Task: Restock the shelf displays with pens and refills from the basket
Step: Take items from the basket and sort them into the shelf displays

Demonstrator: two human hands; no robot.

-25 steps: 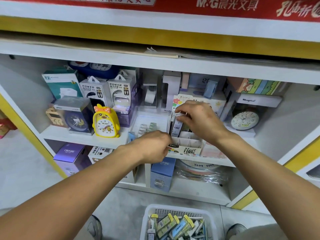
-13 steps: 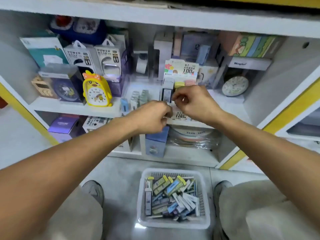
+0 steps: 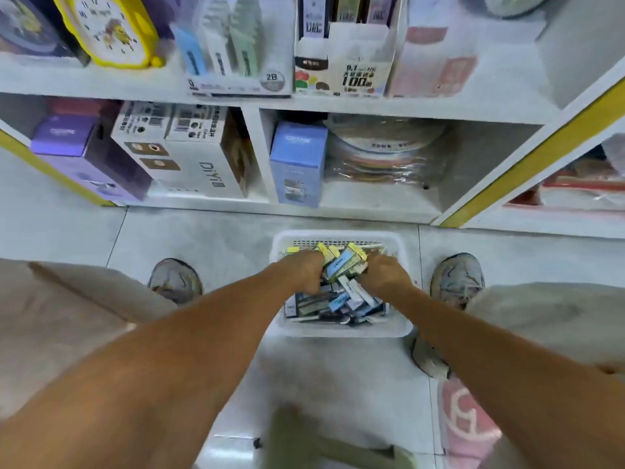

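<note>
**Both hands in the basket**

A person reaches both hands into the white basket point(image 3: 341, 328) on the floor below the shelf. The left hand point(image 3: 304, 269) and right hand point(image 3: 384, 274) have their fingers buried among the refill boxes point(image 3: 343, 262); whether either grips one cannot be told. The small cardboard packs look light and stiff, best pinched across their long flat sides.

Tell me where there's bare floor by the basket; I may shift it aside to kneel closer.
Bare tile lies left of the basket, between it and the left shoe, and ahead toward the bottom shelf. The right side is crowded: the right shoe sits close beside its rim. Both hands are inside it.
</note>
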